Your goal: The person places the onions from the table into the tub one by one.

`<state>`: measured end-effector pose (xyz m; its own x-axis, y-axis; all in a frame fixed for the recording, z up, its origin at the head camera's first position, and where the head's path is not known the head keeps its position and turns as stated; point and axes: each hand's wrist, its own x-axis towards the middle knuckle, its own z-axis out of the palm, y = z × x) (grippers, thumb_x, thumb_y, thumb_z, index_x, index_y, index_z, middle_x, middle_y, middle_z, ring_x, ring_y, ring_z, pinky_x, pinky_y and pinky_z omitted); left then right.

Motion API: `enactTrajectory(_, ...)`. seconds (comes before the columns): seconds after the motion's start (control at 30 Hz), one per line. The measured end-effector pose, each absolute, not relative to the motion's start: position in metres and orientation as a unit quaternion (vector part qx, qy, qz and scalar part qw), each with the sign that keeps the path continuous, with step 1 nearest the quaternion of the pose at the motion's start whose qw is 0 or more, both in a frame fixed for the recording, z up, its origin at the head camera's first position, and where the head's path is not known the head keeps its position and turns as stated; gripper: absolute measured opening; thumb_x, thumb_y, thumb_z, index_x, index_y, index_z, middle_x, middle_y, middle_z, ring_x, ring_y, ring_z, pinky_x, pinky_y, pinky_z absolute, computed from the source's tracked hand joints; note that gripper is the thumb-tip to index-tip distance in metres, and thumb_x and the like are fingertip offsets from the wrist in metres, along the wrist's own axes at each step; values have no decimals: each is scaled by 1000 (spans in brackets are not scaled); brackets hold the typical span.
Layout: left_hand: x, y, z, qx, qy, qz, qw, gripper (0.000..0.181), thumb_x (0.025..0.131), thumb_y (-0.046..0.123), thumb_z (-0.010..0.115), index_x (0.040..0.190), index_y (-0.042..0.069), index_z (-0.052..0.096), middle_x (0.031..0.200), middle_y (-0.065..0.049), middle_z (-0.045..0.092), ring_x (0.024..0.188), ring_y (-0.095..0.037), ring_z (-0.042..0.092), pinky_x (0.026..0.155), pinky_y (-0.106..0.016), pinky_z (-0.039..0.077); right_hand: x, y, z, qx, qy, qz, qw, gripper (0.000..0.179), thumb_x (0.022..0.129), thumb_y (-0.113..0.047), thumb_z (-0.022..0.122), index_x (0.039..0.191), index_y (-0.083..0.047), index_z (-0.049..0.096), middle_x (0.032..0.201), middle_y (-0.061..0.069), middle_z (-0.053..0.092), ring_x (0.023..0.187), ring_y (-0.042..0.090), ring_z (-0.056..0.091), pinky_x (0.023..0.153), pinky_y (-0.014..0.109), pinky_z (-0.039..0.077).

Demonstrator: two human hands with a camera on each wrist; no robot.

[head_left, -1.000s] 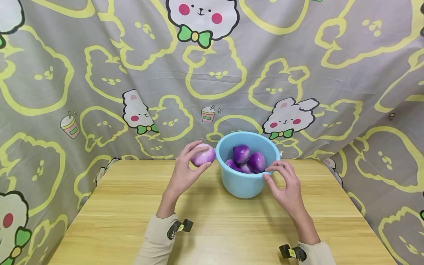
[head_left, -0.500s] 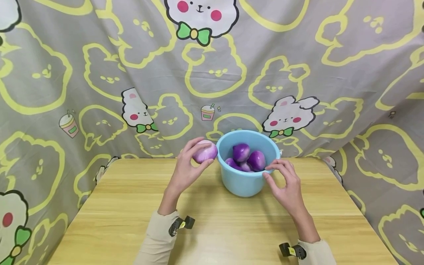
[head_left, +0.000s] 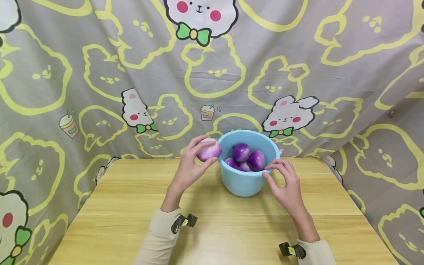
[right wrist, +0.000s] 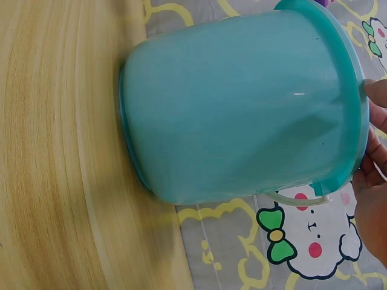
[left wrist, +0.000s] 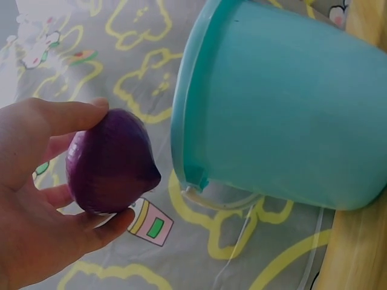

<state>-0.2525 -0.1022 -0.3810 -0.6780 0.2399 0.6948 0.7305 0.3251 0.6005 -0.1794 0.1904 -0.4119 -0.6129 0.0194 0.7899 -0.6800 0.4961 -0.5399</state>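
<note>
My left hand (head_left: 188, 167) holds a purple onion (head_left: 211, 150) between thumb and fingers, just left of the bucket's rim. In the left wrist view the held onion (left wrist: 112, 166) is dark purple, its pointed end toward the bucket. The light blue bucket (head_left: 243, 184) stands upright on the table, with several purple onions (head_left: 256, 160) inside. At the bucket's front right, my right hand (head_left: 288, 187) pinches the rim. The right wrist view has the thumb and fingers of the right hand (right wrist: 373, 181) at the rim of the bucket (right wrist: 242, 109).
Beneath the bucket is a wooden table (head_left: 212, 228). Directly behind it hangs a grey curtain (head_left: 165, 73) with yellow cartoon outlines, which also runs along both sides. A pale handle (left wrist: 221, 200) hangs at the bucket's side.
My left hand has moved slightly right and up with the onion, closer to the bucket's rim. The right hand stays at the rim, and the bucket has hardly shifted.
</note>
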Motion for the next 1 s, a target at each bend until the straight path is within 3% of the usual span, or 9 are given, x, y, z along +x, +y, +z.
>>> enactTrajectory(0.17,-254,-96,-379,-317,-775,-485,252,42,85,17,86,125,15,72,143,-6,55,137,-27,49,100,-48,52,-179,190,-412,211,-776,452,386,22,78,18,77,96,9,70,106,27,62,109,42,52,107,22,37)
enactTrajectory(0.4,-255,-91,-376,-316,-779,-477,256,43,84,16,87,125,14,72,144,-7,55,126,-24,58,97,-44,54,-179,190,-411,210,-776,452,386,22,77,18,77,96,9,70,106,26,62,109,41,52,106,22,36)
enactTrajectory(0.63,-255,-83,-375,-333,-765,-490,253,42,85,13,86,125,14,72,144,-8,54,128,-24,57,99,-44,53,-185,194,-419,212,-776,448,389,24,76,18,78,96,7,70,106,24,62,108,41,52,107,22,36)
enactTrajectory(1.0,-259,-71,-376,-352,-752,-499,249,41,85,14,86,124,16,72,142,-8,56,129,-27,55,97,-48,54,-203,209,-445,215,-777,447,388,29,77,9,83,101,-5,74,112,13,65,115,29,53,108,25,38)
